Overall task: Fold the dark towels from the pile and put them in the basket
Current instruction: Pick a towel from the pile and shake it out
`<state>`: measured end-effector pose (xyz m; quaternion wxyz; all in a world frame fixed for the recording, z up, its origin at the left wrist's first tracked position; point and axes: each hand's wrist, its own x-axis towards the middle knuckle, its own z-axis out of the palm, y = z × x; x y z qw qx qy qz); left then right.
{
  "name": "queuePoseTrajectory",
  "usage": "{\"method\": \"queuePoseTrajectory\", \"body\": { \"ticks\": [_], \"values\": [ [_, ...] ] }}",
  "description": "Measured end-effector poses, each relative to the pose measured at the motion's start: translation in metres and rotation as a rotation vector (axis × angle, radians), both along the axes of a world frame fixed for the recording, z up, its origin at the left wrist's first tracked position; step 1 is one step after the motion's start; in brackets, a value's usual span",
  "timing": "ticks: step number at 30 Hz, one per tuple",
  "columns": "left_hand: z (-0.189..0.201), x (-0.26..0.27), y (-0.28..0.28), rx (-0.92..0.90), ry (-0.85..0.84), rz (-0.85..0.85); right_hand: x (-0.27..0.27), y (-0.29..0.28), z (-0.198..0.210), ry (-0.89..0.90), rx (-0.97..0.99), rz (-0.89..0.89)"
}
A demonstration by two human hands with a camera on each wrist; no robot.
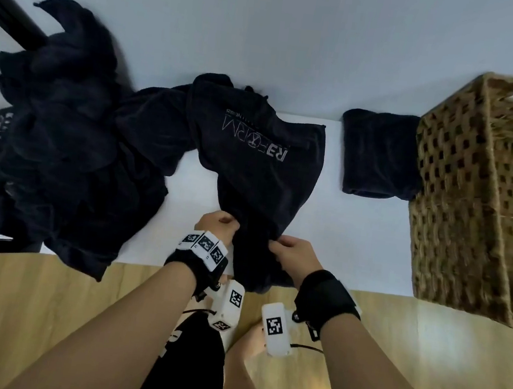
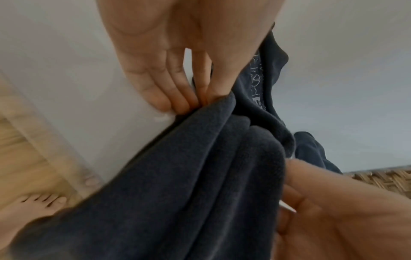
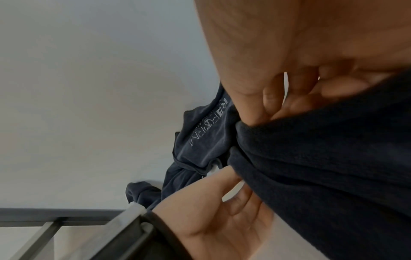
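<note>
Both hands pinch the near edge of one dark towel [image 1: 252, 161] at the near edge of the white table [image 1: 356, 239]. The left hand [image 1: 217, 223] has its fingers [image 2: 177, 91] pressed together on the hem, thumb hidden behind the cloth. The right hand [image 1: 294, 254] pinches the same hem just beside it, fingertips [image 3: 255, 112] curled onto the fabric.

We read the close spacing as a hunt for the corners: the hem is bunched between the hands, so we would expect them to slide apart along it to stretch it flat. Part of the towel hangs over the table edge; its far part, with the printed logo, lies crumpled on the table.

The towel touches the pile [image 1: 61, 138] at left, so it could drag a neighbour along. The basket [image 1: 481, 196] stands at right; a folded towel [image 1: 379, 154] lies on the table just beside it, not inside.
</note>
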<state>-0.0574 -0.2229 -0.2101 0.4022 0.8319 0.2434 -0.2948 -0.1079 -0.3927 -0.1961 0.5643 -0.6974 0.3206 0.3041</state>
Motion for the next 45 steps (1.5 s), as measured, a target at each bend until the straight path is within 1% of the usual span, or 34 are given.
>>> {"method": "queuePoseTrajectory", "body": {
  "ticks": [1, 5, 7, 10, 13, 15, 18, 20, 22, 23, 25, 28, 30, 32, 34, 35, 36, 37, 40, 41, 43, 45],
  "values": [
    [-0.002, 0.001, 0.002, -0.025, 0.008, 0.047, 0.001, 0.001, 0.000, -0.006, 0.003, 0.003],
    [-0.002, 0.002, 0.003, -0.113, 0.068, 0.129, 0.003, 0.002, 0.000, -0.001, -0.047, -0.060],
    [-0.002, 0.007, -0.002, -0.160, 0.071, 0.200, 0.002, 0.001, 0.003, -0.005, -0.048, -0.104],
    [-0.003, 0.017, -0.009, -0.229, 0.074, 0.288, 0.001, -0.007, 0.008, -0.040, -0.100, -0.131],
    [-0.003, 0.021, -0.014, -0.351, 0.123, 0.398, 0.001, -0.012, 0.013, -0.063, -0.061, -0.189],
    [0.000, 0.019, -0.020, -0.415, 0.189, 0.402, 0.003, -0.012, 0.014, -0.095, -0.062, -0.192],
    [0.006, 0.017, -0.025, -0.419, 0.321, 0.331, 0.008, -0.009, 0.016, -0.198, -0.150, -0.131],
    [0.009, 0.016, -0.023, -0.411, 0.376, 0.294, 0.010, -0.009, 0.017, -0.269, -0.195, -0.103],
    [0.010, 0.017, -0.014, -0.308, 0.343, 0.234, 0.013, -0.013, 0.019, -0.326, -0.236, -0.087],
    [0.010, 0.019, -0.008, -0.259, 0.290, 0.225, 0.015, -0.017, 0.021, -0.350, -0.258, -0.090],
    [0.010, 0.024, 0.008, -0.226, 0.142, 0.261, 0.018, -0.031, 0.024, -0.393, -0.302, -0.141],
    [0.017, 0.034, 0.039, -0.259, -0.076, 0.307, 0.024, -0.058, 0.029, -0.474, -0.437, -0.269],
    [0.027, 0.038, 0.060, -0.319, -0.147, 0.305, 0.026, -0.073, 0.031, -0.503, -0.518, -0.322],
    [0.033, 0.036, 0.076, -0.387, -0.175, 0.314, 0.025, -0.079, 0.031, -0.456, -0.492, -0.354],
    [0.029, 0.026, 0.083, -0.419, -0.132, 0.327, 0.017, -0.078, 0.029, -0.354, -0.390, -0.362],
    [0.027, 0.019, 0.084, -0.400, -0.085, 0.321, 0.011, -0.076, 0.027, -0.282, -0.354, -0.346],
    [0.023, 0.011, 0.083, -0.335, -0.037, 0.292, 0.004, -0.073, 0.024, -0.211, -0.341, -0.315],
    [0.018, 0.002, 0.083, -0.220, -0.003, 0.226, -0.004, -0.070, 0.021, -0.143, -0.357, -0.274],
    [0.010, -0.021, 0.080, 0.172, 0.036, -0.057, -0.026, -0.060, 0.013, 0.012, -0.470, -0.116],
    [0.010, -0.027, 0.079, 0.245, 0.046, -0.112, -0.031, -0.054, 0.012, 0.047, -0.488, -0.066],
    [0.006, -0.035, 0.078, 0.295, 0.043, -0.127, -0.041, -0.045, 0.006, 0.085, -0.472, 0.011],
    [0.006, -0.040, 0.078, 0.308, 0.000, -0.089, -0.045, -0.039, 0.002, 0.088, -0.455, 0.042]
  ]
}}
